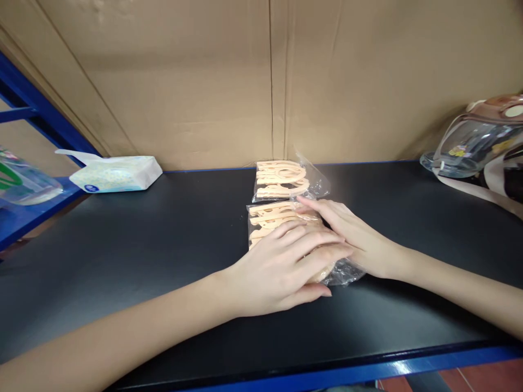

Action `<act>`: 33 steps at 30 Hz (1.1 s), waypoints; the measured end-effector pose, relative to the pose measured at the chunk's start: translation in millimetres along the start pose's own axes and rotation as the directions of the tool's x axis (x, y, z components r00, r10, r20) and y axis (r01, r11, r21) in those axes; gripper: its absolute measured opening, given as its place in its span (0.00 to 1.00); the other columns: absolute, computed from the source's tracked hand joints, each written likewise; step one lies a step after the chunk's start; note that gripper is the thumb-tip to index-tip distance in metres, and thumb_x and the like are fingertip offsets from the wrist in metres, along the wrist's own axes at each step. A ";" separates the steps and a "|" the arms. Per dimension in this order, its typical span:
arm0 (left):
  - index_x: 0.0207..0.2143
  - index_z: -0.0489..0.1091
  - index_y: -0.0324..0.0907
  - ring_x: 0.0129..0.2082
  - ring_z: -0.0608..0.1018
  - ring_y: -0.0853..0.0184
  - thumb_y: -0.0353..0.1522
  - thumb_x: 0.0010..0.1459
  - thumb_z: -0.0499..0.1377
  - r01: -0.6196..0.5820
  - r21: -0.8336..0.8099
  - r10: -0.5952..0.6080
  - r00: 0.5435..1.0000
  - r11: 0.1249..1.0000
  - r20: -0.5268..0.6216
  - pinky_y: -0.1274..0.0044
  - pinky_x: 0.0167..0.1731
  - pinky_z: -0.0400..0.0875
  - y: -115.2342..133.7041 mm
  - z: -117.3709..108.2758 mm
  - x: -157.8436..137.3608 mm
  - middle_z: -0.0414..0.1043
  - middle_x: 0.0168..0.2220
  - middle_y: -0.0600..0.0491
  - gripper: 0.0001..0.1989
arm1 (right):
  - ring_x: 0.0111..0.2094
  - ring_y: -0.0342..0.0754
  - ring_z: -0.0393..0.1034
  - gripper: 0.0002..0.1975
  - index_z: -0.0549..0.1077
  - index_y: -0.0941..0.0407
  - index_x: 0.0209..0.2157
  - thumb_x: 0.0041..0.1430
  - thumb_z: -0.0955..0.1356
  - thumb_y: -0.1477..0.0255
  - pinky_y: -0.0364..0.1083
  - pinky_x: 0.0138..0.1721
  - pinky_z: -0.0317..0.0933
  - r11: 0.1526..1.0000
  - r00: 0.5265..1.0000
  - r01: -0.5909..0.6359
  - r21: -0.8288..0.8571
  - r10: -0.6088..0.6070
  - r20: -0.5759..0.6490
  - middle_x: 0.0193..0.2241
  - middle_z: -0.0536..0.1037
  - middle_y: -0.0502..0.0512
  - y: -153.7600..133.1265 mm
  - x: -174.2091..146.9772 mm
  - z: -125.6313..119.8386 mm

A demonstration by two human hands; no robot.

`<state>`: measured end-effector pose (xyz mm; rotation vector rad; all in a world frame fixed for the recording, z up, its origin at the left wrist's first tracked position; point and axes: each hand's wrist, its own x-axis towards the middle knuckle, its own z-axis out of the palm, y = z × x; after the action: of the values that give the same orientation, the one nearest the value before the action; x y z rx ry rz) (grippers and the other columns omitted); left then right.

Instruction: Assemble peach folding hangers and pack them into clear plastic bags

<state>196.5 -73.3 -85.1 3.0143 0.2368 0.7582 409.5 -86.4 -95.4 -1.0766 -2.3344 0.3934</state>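
Observation:
My left hand [286,267] lies palm down across a clear plastic bag of beige folding hangers [267,215], its fingers stretched out to the right. At the bag's right side rests my right hand [347,228], with fingers extended along the plastic and partly overlapped by the left fingertips. Much of this near bag is hidden beneath both hands; crumpled clear film shows at its lower right. Just behind it, a second clear bag of beige folding hangers [281,178] lies flat, untouched by either hand.
A tissue pack [118,173] sits at the back left of the black table [183,218]. A clear bottle [24,177] stands by the blue frame at left. At the right is a transparent jug [474,144] with a strap. Cardboard [204,81] walls the back.

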 end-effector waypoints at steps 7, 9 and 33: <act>0.46 0.72 0.38 0.41 0.74 0.64 0.31 0.62 0.58 -0.105 0.216 0.126 0.988 0.971 -0.085 0.73 0.44 0.67 4.9 2.9 0.8 0.76 0.44 0.52 0.11 | 0.61 0.50 0.55 0.25 0.50 0.52 0.65 0.69 0.55 0.62 0.56 0.60 0.53 0.991 0.992 -0.129 -0.021 0.129 0.000 0.61 0.62 0.58 -2.5 0.5 7.4; 0.47 0.72 0.36 0.41 0.75 0.64 0.30 0.63 0.57 -0.133 0.243 0.162 0.982 0.961 -0.102 0.73 0.44 0.68 6.2 4.6 0.2 0.77 0.44 0.52 0.11 | 0.63 0.50 0.51 0.26 0.49 0.52 0.65 0.69 0.55 0.62 0.56 0.62 0.50 0.990 0.990 -0.136 -0.021 0.136 0.026 0.63 0.59 0.57 0.5 1.0 6.6; 0.34 0.70 0.38 0.23 0.74 0.72 0.35 0.63 0.56 0.198 0.331 -0.112 0.958 0.923 -0.263 0.80 0.19 0.62 15.8 8.2 -3.6 0.75 0.28 0.55 0.09 | 0.65 0.56 0.50 0.29 0.56 0.59 0.64 0.68 0.52 0.58 0.65 0.63 0.44 0.968 0.997 -0.044 -0.248 0.057 0.044 0.64 0.58 0.63 -2.7 -0.5 5.6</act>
<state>199.4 -89.3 -93.0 3.1652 0.6839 1.1800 404.9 -88.7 -98.9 -1.2567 -2.4527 0.1508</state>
